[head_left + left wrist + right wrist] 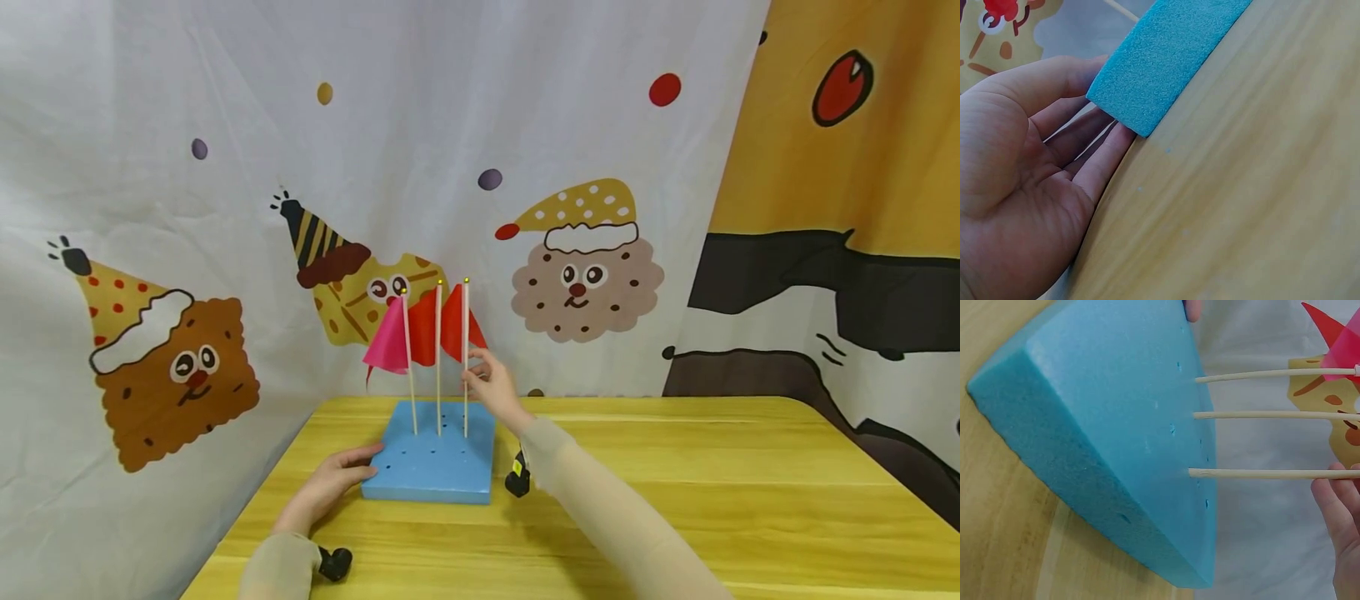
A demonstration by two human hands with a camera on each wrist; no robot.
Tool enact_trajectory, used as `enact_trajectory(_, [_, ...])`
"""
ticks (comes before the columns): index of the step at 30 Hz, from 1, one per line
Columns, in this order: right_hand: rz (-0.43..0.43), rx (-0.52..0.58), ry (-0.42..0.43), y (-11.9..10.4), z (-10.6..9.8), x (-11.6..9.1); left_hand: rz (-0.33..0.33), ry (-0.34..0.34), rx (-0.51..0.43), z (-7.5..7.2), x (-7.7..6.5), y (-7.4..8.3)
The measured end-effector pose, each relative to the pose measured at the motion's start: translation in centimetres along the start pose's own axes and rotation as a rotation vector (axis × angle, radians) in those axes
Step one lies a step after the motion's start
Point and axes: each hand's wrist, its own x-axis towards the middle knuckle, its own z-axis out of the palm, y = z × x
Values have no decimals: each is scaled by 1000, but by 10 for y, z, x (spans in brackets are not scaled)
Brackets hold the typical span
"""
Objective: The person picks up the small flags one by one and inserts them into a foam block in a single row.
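Note:
A blue foam block (431,479) with small holes in its top lies on the table. Three small flags on thin wooden sticks stand upright in it: a pink flag (388,340), a red flag (423,330) in the middle and another red flag (453,325) on the right. My right hand (497,390) pinches the right flag's stick (1254,474) just below the cloth, and the stick's lower end meets the block's top. At the block's left side my left hand (330,485) rests with fairly straight fingers, touching its edge (1132,94).
The wooden table (675,500) extends to the right of the block. Behind it hangs a white curtain (420,100) with cartoon biscuits in party hats. Black wrist cameras sit by the left cuff (335,564) and the right cuff (517,477).

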Motion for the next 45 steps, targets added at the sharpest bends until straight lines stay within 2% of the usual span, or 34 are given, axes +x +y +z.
enact_trajectory(8, [4, 5, -3, 2, 1, 1, -2, -11, -5, -1, -1, -2])
enact_trajectory(17, [4, -33, -3, 3, -3, 3, 26, -3, 20, -2, 0, -1])
enact_trajectory(22, [25, -41, 3, 7, -13, -1, 21, -12, 14, 1, 3, -2])
enact_trajectory(25, [33, -38, -10, 12, -29, -8, 18, -17, 6, 4, 5, -2])
enact_trajectory(29, [48, -67, -13, 22, -60, -18, 15, -20, 13, 7, 7, -2])
enact_trajectory(36, [155, -74, 84, 33, -125, -32, 48, -30, 52, 0, 12, -1])
enact_trajectory(39, [194, -81, 124, 36, -151, -38, 38, -36, 50, -1, 13, 0])
enact_trajectory(45, [229, -98, 167, 38, -191, -51, 22, -40, 21, -1, 17, 0])
